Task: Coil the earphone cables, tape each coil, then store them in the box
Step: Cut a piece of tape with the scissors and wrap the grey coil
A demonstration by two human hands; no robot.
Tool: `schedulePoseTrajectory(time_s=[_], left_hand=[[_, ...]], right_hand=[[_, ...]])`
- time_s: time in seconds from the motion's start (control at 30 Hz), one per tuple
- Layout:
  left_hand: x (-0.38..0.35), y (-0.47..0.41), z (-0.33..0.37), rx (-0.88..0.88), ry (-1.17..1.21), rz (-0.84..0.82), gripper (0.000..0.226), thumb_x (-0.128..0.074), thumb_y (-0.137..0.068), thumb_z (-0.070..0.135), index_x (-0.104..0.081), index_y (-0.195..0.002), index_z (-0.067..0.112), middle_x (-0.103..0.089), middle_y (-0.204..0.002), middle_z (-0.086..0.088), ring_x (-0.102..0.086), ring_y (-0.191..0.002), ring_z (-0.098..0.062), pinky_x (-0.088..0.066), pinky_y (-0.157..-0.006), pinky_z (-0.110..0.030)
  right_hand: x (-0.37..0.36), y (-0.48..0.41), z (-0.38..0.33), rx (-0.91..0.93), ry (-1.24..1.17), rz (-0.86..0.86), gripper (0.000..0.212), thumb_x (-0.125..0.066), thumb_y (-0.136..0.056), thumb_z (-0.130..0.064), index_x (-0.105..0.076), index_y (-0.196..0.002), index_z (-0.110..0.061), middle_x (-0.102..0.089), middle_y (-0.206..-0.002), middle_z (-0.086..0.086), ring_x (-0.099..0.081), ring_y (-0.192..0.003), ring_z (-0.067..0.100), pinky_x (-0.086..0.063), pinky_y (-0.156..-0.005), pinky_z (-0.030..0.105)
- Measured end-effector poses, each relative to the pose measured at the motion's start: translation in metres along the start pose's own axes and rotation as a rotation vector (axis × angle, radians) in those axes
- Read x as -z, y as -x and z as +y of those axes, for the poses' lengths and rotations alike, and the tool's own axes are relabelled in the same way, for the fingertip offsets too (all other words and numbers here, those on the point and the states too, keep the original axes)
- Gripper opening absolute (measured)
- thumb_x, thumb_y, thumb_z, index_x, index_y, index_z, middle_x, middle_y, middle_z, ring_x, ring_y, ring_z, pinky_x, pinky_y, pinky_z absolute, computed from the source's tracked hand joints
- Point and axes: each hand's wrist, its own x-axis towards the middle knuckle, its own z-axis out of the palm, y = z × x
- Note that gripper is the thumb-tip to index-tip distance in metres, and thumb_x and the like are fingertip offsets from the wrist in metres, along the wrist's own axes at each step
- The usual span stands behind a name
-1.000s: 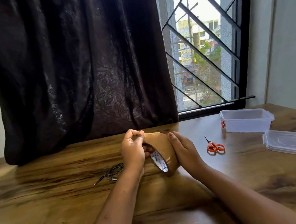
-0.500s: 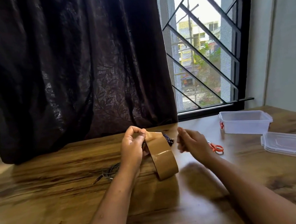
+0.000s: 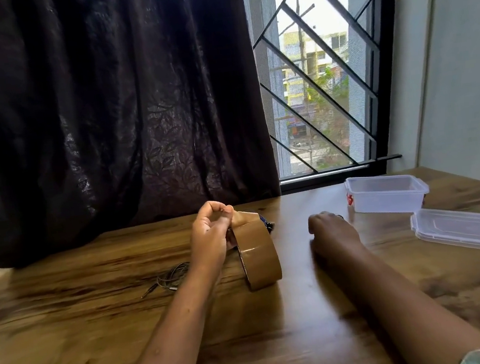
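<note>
My left hand [image 3: 213, 235] pinches the loose end of a brown tape roll [image 3: 260, 256], which stands on edge on the wooden table [image 3: 71, 333]. Just behind the roll a dark earphone coil [image 3: 267, 223] peeks out, mostly hidden. A second black earphone cable [image 3: 172, 278] lies loosely bundled on the table left of my left wrist. My right hand [image 3: 331, 228] is down on the table to the right of the roll, back up, fingers bent under and hidden. The clear plastic box [image 3: 387, 196] stands open at the back right.
The box's clear lid [image 3: 469, 229] lies flat at the right edge. A dark curtain [image 3: 108, 121] hangs down to the table's back edge, beside a barred window [image 3: 320, 84]. The orange scissors seen earlier are hidden under my right hand.
My right hand let go of the tape roll and moved right, to where the scissors lay, covering them. The roll now hangs from my left hand's pinch.
</note>
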Motion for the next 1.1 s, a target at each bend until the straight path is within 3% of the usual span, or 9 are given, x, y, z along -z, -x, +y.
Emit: schedulePoseTrajectory(time_s=[0.07,0.17,0.33,0.57,0.8,0.93,1.1], left_hand=[[-0.001,0.0,0.0,-0.009,0.001,-0.002,0.011,-0.052,-0.096,0.016,-0.053,-0.087,0.01,-0.056,-0.061,0.004,-0.054,-0.046,0.002,-0.042,-0.04,-0.017],[-0.001,0.0,-0.001,-0.034,-0.005,0.001,0.01,-0.052,-0.095,0.014,-0.054,-0.086,0.01,-0.055,-0.06,0.003,-0.054,-0.046,0.002,-0.042,-0.04,-0.016],[0.0,0.0,-0.004,-0.064,-0.017,-0.006,0.013,-0.052,-0.095,0.015,-0.054,-0.083,0.013,-0.057,-0.054,0.009,-0.053,-0.047,0.001,-0.042,-0.042,-0.017],[0.001,-0.001,-0.006,-0.087,-0.017,-0.016,0.011,-0.053,-0.095,0.016,-0.055,-0.084,0.014,-0.057,-0.057,0.005,-0.053,-0.047,-0.002,-0.04,-0.041,-0.017],[0.003,-0.002,-0.006,-0.103,-0.029,-0.038,0.011,-0.053,-0.094,0.014,-0.055,-0.084,0.015,-0.062,-0.058,0.006,-0.058,-0.052,-0.006,-0.045,-0.045,-0.02],[0.005,-0.005,-0.008,-0.113,-0.042,-0.032,0.014,-0.055,-0.094,0.016,-0.057,-0.081,0.019,-0.062,-0.061,0.001,-0.055,-0.061,-0.022,-0.045,-0.057,-0.032],[0.006,-0.006,-0.009,-0.112,-0.033,-0.049,0.018,-0.054,-0.094,0.016,-0.056,-0.078,0.022,-0.063,-0.06,0.002,-0.055,-0.061,-0.023,-0.044,-0.06,-0.034]], right_hand=[[0.002,0.001,0.0,-0.024,-0.007,0.025,0.027,-0.044,-0.09,-0.005,-0.059,-0.11,-0.012,-0.056,-0.116,0.007,-0.052,-0.113,0.029,-0.045,-0.085,0.035],[0.007,0.003,-0.001,-0.104,0.111,0.09,0.029,-0.041,-0.094,-0.018,-0.06,-0.115,-0.018,-0.058,-0.119,0.004,-0.052,-0.117,0.027,-0.038,-0.096,0.038],[0.014,0.006,-0.002,-0.157,0.282,0.033,0.037,-0.042,-0.088,-0.013,-0.058,-0.119,-0.025,-0.057,-0.123,-0.002,-0.053,-0.118,0.022,-0.034,-0.092,0.034],[0.024,0.008,-0.004,-0.19,0.276,-0.014,0.032,-0.045,-0.093,-0.018,-0.056,-0.122,-0.024,-0.058,-0.124,-0.003,-0.052,-0.12,0.021,-0.037,-0.088,0.031],[0.031,0.011,-0.008,-0.079,0.338,-0.124,0.035,-0.046,-0.092,-0.012,-0.051,-0.126,-0.017,-0.055,-0.127,-0.001,-0.055,-0.118,0.021,-0.038,-0.071,0.028],[0.024,0.011,-0.007,-0.009,0.259,-0.204,0.032,-0.043,-0.095,-0.014,-0.046,-0.127,-0.012,-0.055,-0.128,0.005,-0.055,-0.117,0.026,-0.042,-0.078,0.034],[0.023,0.005,-0.008,0.095,-0.026,-0.201,0.024,-0.049,-0.094,-0.015,-0.052,-0.118,-0.014,-0.059,-0.116,0.009,-0.058,-0.097,0.027,-0.047,-0.077,0.033]])
